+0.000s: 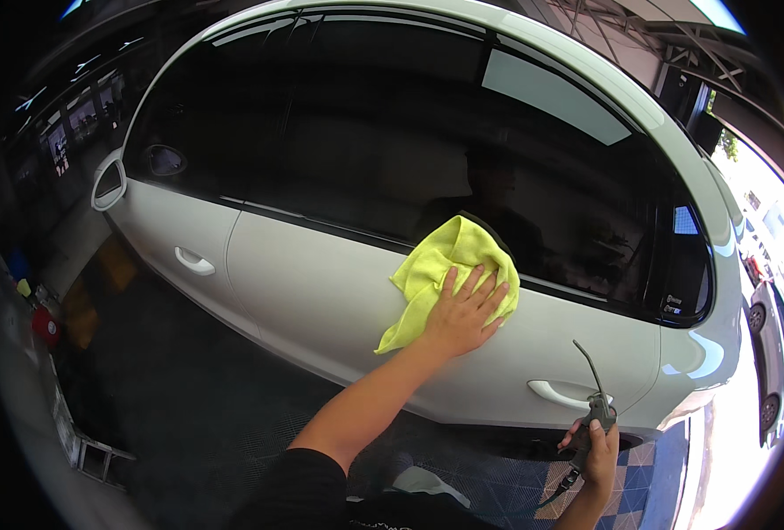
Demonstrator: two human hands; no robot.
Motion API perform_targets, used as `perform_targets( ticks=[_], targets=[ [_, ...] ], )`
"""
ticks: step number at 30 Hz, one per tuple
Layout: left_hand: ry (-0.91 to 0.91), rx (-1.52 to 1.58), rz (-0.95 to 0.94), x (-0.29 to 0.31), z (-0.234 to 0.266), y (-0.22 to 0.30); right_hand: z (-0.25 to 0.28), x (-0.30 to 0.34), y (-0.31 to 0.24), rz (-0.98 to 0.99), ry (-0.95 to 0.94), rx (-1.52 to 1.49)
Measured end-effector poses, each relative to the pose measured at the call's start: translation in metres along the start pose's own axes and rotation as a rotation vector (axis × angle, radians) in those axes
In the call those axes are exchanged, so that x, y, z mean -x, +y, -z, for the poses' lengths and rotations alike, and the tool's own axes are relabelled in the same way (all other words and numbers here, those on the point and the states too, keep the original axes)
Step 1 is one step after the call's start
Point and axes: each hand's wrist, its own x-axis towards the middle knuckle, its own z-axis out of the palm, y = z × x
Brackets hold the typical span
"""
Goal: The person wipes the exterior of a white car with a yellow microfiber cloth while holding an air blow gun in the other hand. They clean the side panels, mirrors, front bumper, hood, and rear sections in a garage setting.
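My left hand (pixel 464 309) lies flat with spread fingers on a bright yellow-green microfiber cloth (pixel 427 283). The cloth is pressed against the white car's door (pixel 321 274), overlapping the lower edge of its dark side window (pixel 365 132). My right hand (pixel 599 455) is wrapped around an air blow gun (pixel 600 410) with a long, thin, bent nozzle, whose tip points up in front of the door. A dark hose fitting runs down from the gun's handle. Close behind the gun is a white door handle (pixel 558 394).
The car's side mirror (pixel 108 181) juts out at the far left, with another door handle (pixel 195 261) near it. A metal ladder or step (pixel 96 450) is on the lower left. Tiled flooring (pixel 636 477) shows below the car; parked cars (pixel 767 353) stand outside, right.
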Motion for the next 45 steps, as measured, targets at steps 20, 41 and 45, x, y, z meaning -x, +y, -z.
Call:
perform_targets(
  ticks=[20, 41, 45],
  targets=[
    [0.174, -0.338, 0.877, 0.176, 0.271, -0.596, -0.459, -0.078, 0.004, -0.015, -0.484, 0.268],
    [0.315, -0.448, -0.246, -0.162, 0.451, -0.823, -0.779, -0.099, -0.073, 0.489, -0.108, -0.081],
    [0.253, -0.32, -0.184, -0.102, 0.511, -0.946, -0.846, -0.089, -0.11, 0.59, -0.012, -0.039]
  ],
)
